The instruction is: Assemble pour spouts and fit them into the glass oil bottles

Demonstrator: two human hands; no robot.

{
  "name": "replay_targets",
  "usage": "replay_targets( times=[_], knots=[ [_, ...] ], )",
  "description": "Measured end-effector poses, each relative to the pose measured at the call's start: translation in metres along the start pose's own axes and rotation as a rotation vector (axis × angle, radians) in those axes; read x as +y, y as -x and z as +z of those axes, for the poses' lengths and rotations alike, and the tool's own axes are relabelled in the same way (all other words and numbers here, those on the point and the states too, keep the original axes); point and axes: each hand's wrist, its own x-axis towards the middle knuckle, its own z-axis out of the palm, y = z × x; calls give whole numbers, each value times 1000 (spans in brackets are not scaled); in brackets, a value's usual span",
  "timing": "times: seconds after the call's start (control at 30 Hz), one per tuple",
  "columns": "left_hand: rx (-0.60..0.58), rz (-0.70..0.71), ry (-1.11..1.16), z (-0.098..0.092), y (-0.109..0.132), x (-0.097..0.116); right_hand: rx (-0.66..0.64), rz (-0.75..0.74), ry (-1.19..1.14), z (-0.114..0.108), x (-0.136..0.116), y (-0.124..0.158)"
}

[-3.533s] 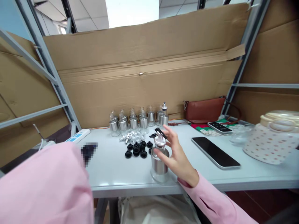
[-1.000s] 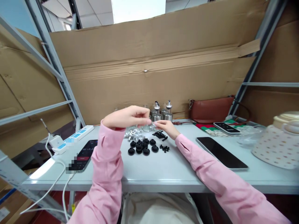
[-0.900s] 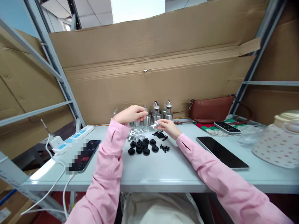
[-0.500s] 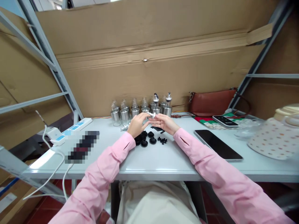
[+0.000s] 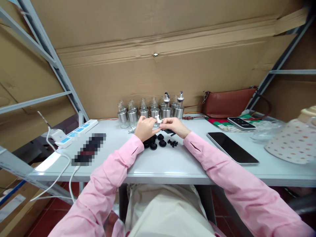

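Note:
Over the middle of the table, my left hand (image 5: 145,129) and my right hand (image 5: 177,127) meet fingertip to fingertip. Between them is a small shiny pourer spout (image 5: 158,119), pinched by both and partly covered by fingers. Just below my hands lie several round black stoppers (image 5: 153,145), some hidden behind my left hand. Small black caps (image 5: 172,143) are scattered to their right. Dark flat strips (image 5: 170,131) lie under my right hand. More metal spouts (image 5: 132,129) rest left of my left hand. Behind stand glass bottles with steel sleeves (image 5: 132,115); two carry pourers (image 5: 181,96).
A power strip (image 5: 79,131) and a blurred-out dark object (image 5: 90,149) lie at left, with white cables. To the right are a black-screened tablet (image 5: 232,148), a phone-like device (image 5: 241,123), a brown bag (image 5: 228,102) and a dotted white item (image 5: 288,144). Cardboard (image 5: 158,75) closes off the back.
The spout has turned from lying slanted to more upright between my fingers. My right hand has shifted from palm-up to a closer pinch. The camera view has tilted slightly.

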Motion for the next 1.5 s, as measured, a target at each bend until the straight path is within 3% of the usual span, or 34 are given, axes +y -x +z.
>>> replay_targets(
  times=[0.2,0.4,0.67,0.87,1.07,1.23,1.37,1.5],
  knots=[
    [-68,43,36,-2,1,-4,-136,34,320,-21,-7,-1],
    [-117,143,84,-4,3,-7,-530,114,652,-48,4,-6],
    [-105,174,133,-6,1,-5,-636,121,694,-51,13,-9],
    [-137,155,138,-8,3,-6,-595,160,609,-50,13,-8],
    [-196,157,145,-7,3,-6,-336,184,276,-40,3,-2],
    [-229,148,142,-7,3,-6,-201,189,-61,-28,-7,4],
    [-241,149,139,-8,3,-4,-101,121,-158,-23,-11,5],
    [-238,161,145,-7,3,-2,-93,100,-191,-17,-10,4]
  ],
)
